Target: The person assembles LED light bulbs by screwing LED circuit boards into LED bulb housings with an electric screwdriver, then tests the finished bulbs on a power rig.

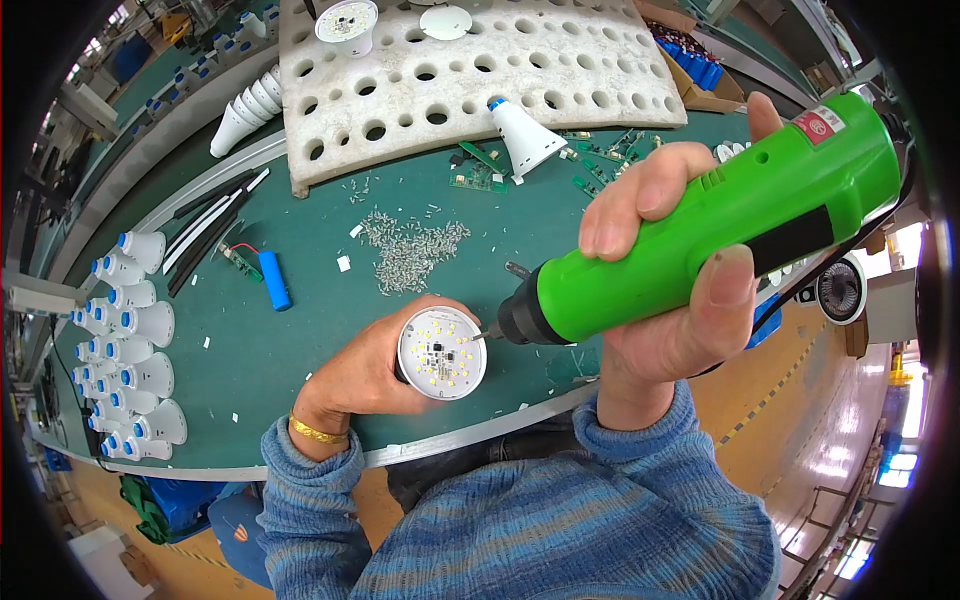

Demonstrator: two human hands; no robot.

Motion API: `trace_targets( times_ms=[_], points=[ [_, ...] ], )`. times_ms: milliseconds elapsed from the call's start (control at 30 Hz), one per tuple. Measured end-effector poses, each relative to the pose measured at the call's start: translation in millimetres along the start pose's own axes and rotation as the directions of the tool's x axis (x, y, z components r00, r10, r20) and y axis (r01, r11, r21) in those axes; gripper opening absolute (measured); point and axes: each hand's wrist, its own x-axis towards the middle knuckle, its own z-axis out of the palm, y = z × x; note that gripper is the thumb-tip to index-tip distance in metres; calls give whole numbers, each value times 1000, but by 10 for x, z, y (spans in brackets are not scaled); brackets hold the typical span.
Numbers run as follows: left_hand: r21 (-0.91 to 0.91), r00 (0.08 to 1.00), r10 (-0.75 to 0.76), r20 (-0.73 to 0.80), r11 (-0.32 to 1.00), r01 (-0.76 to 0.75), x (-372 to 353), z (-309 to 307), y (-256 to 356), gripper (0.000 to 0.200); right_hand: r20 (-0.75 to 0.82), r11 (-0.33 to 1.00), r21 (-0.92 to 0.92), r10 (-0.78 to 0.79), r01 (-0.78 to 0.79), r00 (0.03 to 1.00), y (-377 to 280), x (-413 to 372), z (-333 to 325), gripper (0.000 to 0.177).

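My left hand (pixel 370 365) is wrapped round a white LED bulb housing (pixel 442 353), its round LED board facing up at me. In my right hand (pixel 665 260) is a green electric screwdriver (pixel 640 280) with a black nose. Its thin bit meets the right edge of the LED board; whether a screw sits under the tip is too small to tell. Beyond my left hand lies a pile of small screws (pixel 410 248) on the green mat. A blue cylindrical battery (pixel 274 281) with a small circuit board (pixel 240 262) attached by wires lies to the left.
Rows of white bulb housings (pixel 147 373) stand at the left. A white foam board with holes (pixel 400 85) spans the back, with a white cone housing (pixel 525 140) and loose green circuit boards (pixel 480 170) before it. Black and white strips (pixel 215 228) lie back left.
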Motion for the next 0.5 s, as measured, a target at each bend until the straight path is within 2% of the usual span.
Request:
trace_targets(
  times_ms=[500],
  points=[
    [104,999,31,-15,994,-29,2,5,40,64,-35,998,-38,-61,60,998,-13,18,26,83]
  ],
)
